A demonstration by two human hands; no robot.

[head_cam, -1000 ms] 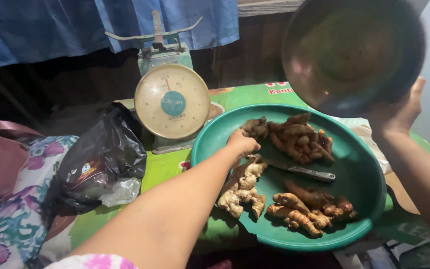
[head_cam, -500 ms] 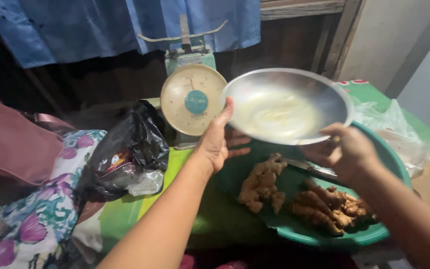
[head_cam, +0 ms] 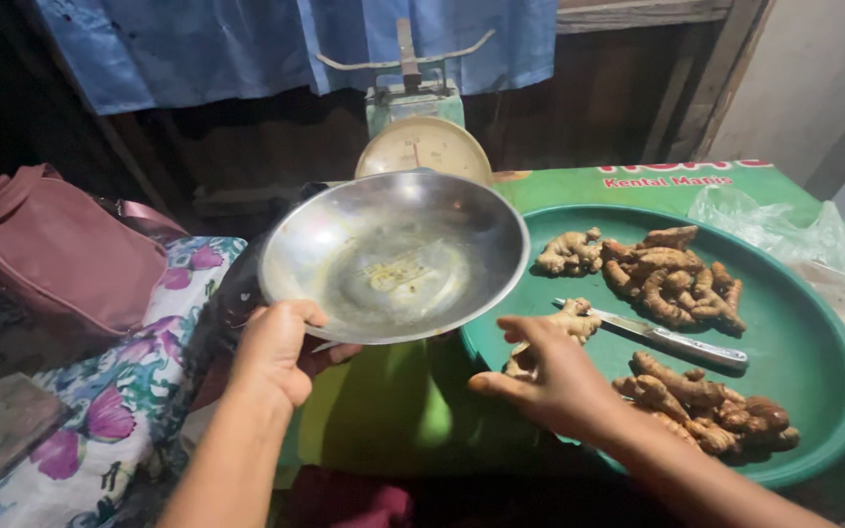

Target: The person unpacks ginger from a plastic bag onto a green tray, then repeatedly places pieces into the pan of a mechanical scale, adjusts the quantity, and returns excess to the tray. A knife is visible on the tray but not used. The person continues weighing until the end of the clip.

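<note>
Head view: left hand (head_cam: pixel 276 357) grips empty metal bowl (head_cam: pixel 393 256) by its rim, left of green tray (head_cam: pixel 814 362); tray holds ginger roots (head_cam: pixel 672 274) and knife (head_cam: pixel 672 339); right hand (head_cam: pixel 550 376), fingers loose, touches roots at tray's near-left edge.

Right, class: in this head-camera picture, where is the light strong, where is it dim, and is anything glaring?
Head view: light falls brightly on the metal bowl, which the left hand holds, with mild sheen inside; the green tray is evenly lit; the upper left background and the bottom edge sink into shadow; the right hand looks sharp.

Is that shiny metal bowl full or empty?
Empty. The metal bowl, held at its rim by the left hand, shows only its bare inside with a faint yellowish smear; the roots lie in the green tray.
</note>
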